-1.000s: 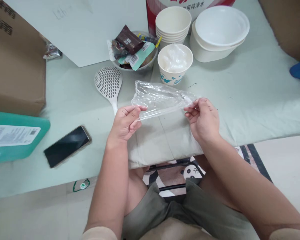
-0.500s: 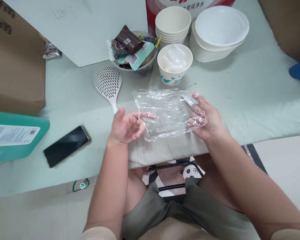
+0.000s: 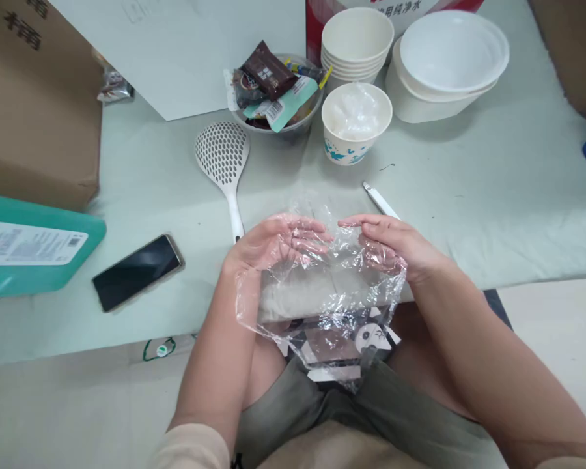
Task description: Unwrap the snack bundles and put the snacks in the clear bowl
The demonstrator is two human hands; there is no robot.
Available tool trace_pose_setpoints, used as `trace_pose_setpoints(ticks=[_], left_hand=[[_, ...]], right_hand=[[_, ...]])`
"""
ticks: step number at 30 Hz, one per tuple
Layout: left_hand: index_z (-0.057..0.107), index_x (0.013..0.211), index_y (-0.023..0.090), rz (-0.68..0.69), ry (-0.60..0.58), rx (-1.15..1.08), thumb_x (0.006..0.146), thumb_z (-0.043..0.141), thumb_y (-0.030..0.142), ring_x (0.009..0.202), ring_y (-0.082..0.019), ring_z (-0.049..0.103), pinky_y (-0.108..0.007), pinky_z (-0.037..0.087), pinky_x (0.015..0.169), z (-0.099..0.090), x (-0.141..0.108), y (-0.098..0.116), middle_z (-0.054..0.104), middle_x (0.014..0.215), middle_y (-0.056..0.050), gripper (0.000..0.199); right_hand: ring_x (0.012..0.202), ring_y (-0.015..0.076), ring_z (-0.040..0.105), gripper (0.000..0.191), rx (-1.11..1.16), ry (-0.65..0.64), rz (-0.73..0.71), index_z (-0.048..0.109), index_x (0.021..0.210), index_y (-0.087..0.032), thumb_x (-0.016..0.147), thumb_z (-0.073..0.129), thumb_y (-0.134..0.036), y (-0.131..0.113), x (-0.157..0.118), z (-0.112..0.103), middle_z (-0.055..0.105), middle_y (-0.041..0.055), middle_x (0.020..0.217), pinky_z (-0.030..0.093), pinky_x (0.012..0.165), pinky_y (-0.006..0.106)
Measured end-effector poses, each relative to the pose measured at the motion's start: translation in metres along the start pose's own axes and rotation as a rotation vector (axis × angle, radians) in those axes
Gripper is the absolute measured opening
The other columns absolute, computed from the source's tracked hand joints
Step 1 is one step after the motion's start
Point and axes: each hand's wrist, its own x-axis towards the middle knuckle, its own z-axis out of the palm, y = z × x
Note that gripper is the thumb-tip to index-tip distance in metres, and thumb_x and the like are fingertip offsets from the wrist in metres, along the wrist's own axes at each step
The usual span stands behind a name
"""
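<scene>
A thin clear plastic bag (image 3: 317, 293) is spread between my hands, its wide end hanging toward my lap. My left hand (image 3: 286, 241) is inside the film, open, with its fingers stretched to the right and slightly apart. Opposite it, my right hand (image 3: 390, 244) has the bag over its curled fingers, with the thumb and forefinger pointing left. A slim silver-and-white tool (image 3: 379, 198), partly hidden by the right hand, lies beyond it. By my left wrist rests a white slotted skimmer (image 3: 224, 156), its handle end partly covered.
A paper cup (image 3: 356, 130) with crumpled clear film inside stands ahead, before stacked cups (image 3: 356, 39). White bowls (image 3: 452, 55) are at right; a bowl of wrapped snacks (image 3: 278, 88) is at left. A phone (image 3: 137, 272), green jug (image 3: 39, 247) and cardboard box (image 3: 39, 117) occupy the left side.
The bag has opened out and its wide end now hangs nearer my lap. My left hand has reached farther into the film, and the slim tool now shows beyond my right hand.
</scene>
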Motion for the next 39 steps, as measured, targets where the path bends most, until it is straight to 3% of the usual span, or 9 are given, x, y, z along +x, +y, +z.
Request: trace_pose_setpoints(ticks=[5,10,15,18,21,25,29,33,39], left_hand=[[0.080,0.076,0.014,0.022,0.256,0.142,0.074,0.079,0.033,0.053,-0.015,0.070,-0.018,0.049,0.044,0.003,-0.009,0.006,0.079,0.075,-0.012,0.020],[0.080,0.075,0.015,0.075,0.367,0.155,0.078,0.080,0.026,0.033,-0.002,0.037,-0.013,0.024,0.033,0.000,-0.019,0.012,0.052,0.045,0.002,0.012],[0.077,0.074,0.013,0.165,0.412,0.014,0.077,0.087,0.028,0.035,-0.001,0.033,-0.011,0.026,0.036,0.002,-0.018,0.011,0.042,0.045,0.007,0.018],[0.071,0.074,0.014,0.229,0.450,-0.183,0.085,0.081,0.024,0.034,0.000,0.031,-0.010,0.027,0.037,0.009,-0.011,0.010,0.037,0.044,0.009,0.018],[0.068,0.074,0.015,0.261,0.470,-0.286,0.095,0.070,0.021,0.033,-0.001,0.031,-0.010,0.026,0.036,0.015,-0.005,0.010,0.034,0.043,0.010,0.022],[0.070,0.075,0.015,0.287,0.447,-0.292,0.098,0.064,0.018,0.032,-0.002,0.032,-0.011,0.028,0.035,0.014,-0.002,0.008,0.035,0.042,0.010,0.024],[0.072,0.077,0.014,0.341,0.479,-0.268,0.094,0.069,0.017,0.033,-0.001,0.032,-0.010,0.029,0.036,0.009,-0.001,0.006,0.036,0.043,0.010,0.018],[0.072,0.078,0.015,0.339,0.567,-0.266,0.092,0.072,0.020,0.033,-0.001,0.029,-0.011,0.027,0.035,0.011,0.002,0.007,0.035,0.044,0.011,0.015],[0.067,0.075,0.017,0.337,0.582,-0.440,0.107,0.048,0.018,0.030,-0.001,0.026,-0.013,0.020,0.033,0.018,0.006,0.012,0.028,0.040,0.011,0.037]], right_hand=[[0.034,0.0042,0.017,0.048,-0.016,0.137,-0.052,0.076,0.107,-0.020,0.069,0.090,-0.047,-0.004,0.002,-0.006,0.034,-0.0133,0.042,0.014,0.034,0.021],[0.035,0.0040,0.016,0.044,-0.023,0.214,-0.106,0.073,0.107,-0.020,0.072,0.088,-0.042,-0.010,0.000,-0.015,0.032,-0.0137,0.046,0.014,0.036,0.021],[0.041,0.0068,0.033,0.029,0.106,0.289,-0.291,0.070,0.105,-0.028,0.080,0.078,-0.042,-0.012,0.004,-0.014,0.044,-0.0106,0.055,0.031,0.043,0.023],[0.082,0.0168,0.069,0.037,0.257,0.289,-0.387,0.068,0.103,-0.031,0.078,0.076,-0.057,-0.008,0.011,-0.004,0.069,-0.0028,0.087,0.055,0.068,0.031],[0.111,0.0257,0.071,0.064,0.315,0.228,-0.289,0.066,0.106,-0.030,0.060,0.086,-0.069,0.001,0.018,0.008,0.075,0.0035,0.114,0.061,0.081,0.038],[0.077,0.0176,0.072,0.069,0.195,0.253,-0.154,0.066,0.108,-0.024,0.058,0.092,-0.065,0.012,0.023,0.014,0.076,0.0029,0.094,0.058,0.062,0.029],[0.038,0.0065,0.036,0.038,0.038,0.460,-0.265,0.066,0.097,-0.022,0.086,0.076,-0.057,0.014,0.024,0.009,0.048,-0.0088,0.051,0.033,0.038,0.022],[0.036,0.0070,0.029,0.034,0.075,0.544,-0.362,0.067,0.098,-0.023,0.091,0.070,-0.056,0.010,0.023,0.003,0.039,-0.0102,0.048,0.030,0.036,0.022],[0.059,0.0103,0.062,0.041,0.158,0.348,-0.157,0.067,0.099,-0.020,0.075,0.084,-0.049,0.005,0.018,0.007,0.067,-0.0011,0.076,0.052,0.053,0.022]])
